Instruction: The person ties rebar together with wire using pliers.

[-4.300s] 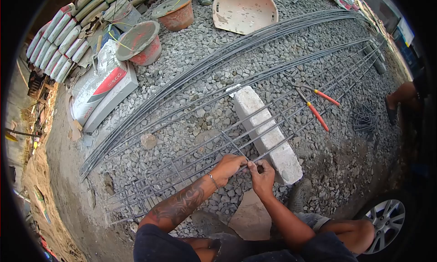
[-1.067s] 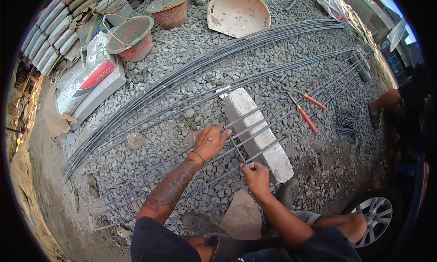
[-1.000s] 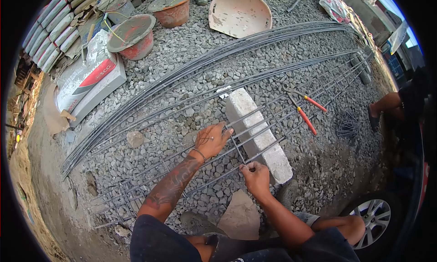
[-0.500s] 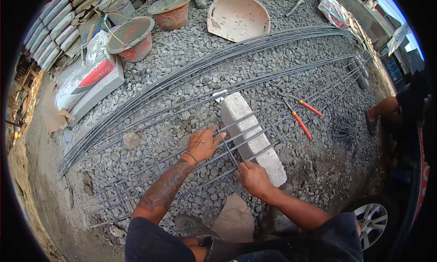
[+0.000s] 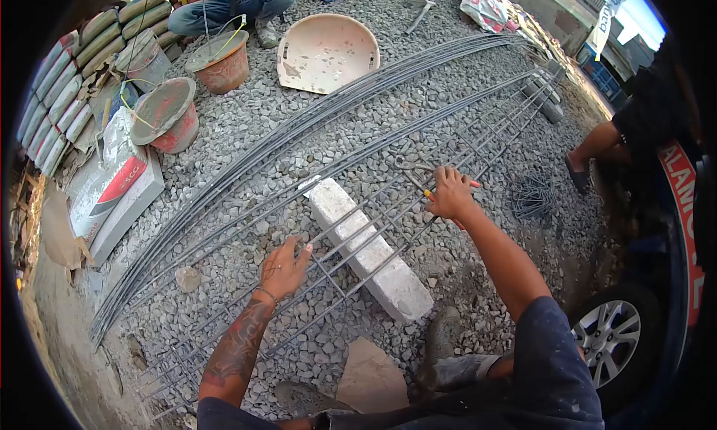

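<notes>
A long cage of steel bars [image 5: 366, 243] runs diagonally over the gravel and rests across a pale concrete block [image 5: 370, 262]. My left hand [image 5: 284, 269] is at the cage's upper bar, left of the block, fingers apart, near a crosswise stirrup [image 5: 327, 275]. Farther along the cage, my right hand [image 5: 453, 195] is closed round the handles of the pincers [image 5: 424, 177]. Their metal jaws point up and left, over the bars. The palm hides most of the handles; a red tip shows beside the fingers.
Loose long rods [image 5: 299, 120] curve beyond the cage. Two mortar buckets [image 5: 224, 67], a pale basin [image 5: 328, 53] and a cement bag [image 5: 112, 183] lie farther back. A person crouches at the top; another stands at right, near a car wheel [image 5: 609, 333] and wire pile [image 5: 534, 193].
My right hand has left the stirrup, moved up and right, and taken hold of the pincers. The view has shifted right. My left hand stays near the stirrup.
</notes>
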Available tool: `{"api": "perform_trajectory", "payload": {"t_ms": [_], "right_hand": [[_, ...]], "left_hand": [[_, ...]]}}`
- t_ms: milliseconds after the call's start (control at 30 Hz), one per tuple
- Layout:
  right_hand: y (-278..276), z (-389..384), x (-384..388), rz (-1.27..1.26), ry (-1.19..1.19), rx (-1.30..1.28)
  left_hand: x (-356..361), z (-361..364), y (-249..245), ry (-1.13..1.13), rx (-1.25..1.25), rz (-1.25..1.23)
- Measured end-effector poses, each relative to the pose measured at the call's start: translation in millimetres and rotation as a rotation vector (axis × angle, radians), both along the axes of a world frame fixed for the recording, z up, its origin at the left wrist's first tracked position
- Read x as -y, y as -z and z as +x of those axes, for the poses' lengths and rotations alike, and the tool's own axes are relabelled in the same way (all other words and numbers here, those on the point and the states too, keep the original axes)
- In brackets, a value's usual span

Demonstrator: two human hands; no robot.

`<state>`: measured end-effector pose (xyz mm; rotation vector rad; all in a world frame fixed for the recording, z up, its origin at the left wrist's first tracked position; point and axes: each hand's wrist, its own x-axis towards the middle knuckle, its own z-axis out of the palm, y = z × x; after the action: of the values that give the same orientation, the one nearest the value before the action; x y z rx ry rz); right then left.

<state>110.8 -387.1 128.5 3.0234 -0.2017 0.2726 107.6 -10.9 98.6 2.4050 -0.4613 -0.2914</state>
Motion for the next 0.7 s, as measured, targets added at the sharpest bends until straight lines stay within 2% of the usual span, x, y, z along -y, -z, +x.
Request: {"api": "perform_trajectory", "payload": {"t_ms": [33,67,200,233,300,367,433,467,533,567,600,633,667,700], "right_hand": [[3,3,0,0.033,-0.005,-0.110],[2,3,0,0.014,-0.009,-0.094],[18,12,20,-0.073,-0.122,0.013],[14,8,22,-0.062,-0.165,0.036],[1,2,30,-0.009,-0.239,0.025],[-23,-6,23,0.041,-0.292,0.005],[-56,-20,6,0.099,-0.167,-0.040],[-61,-28,9,0.127,-0.272,-0.001],[-100,-60,-31,0.596,0.046,-0.330],[-106,-81,-50,0.796,0.019,-0.337],[-117,-100,-67,0.861,0.027,-0.455],[-121,-120,-81,1.078,0.192,-0.604],[-121,-139,-98,1.198,0.277,-0.649],[-122,-154,-114,1.259,0.320,-0.740]], "left_hand": [[-7,-3,4,-0.021,0.007,-0.016],[-10,-5,3,-0.036,-0.042,-0.034],[-15,-19,6,-0.119,0.591,-0.112],[-12,-28,-2,-0.157,0.586,-0.102],[-5,-51,-33,-0.166,0.368,-0.290],[1,-81,-68,-0.073,-0.217,-0.384],[10,-113,-70,-0.010,-0.561,-0.405],[15,-135,-59,-0.010,-0.569,-0.412],[22,-173,-26,-0.108,-0.122,-0.146],[23,-172,-18,-0.098,-0.131,-0.154],[23,-171,-12,-0.107,-0.240,-0.177],[23,-171,-5,-0.114,-0.348,-0.200],[27,-171,6,-0.096,-0.355,-0.209],[33,-170,19,-0.109,-0.213,-0.282]]}}
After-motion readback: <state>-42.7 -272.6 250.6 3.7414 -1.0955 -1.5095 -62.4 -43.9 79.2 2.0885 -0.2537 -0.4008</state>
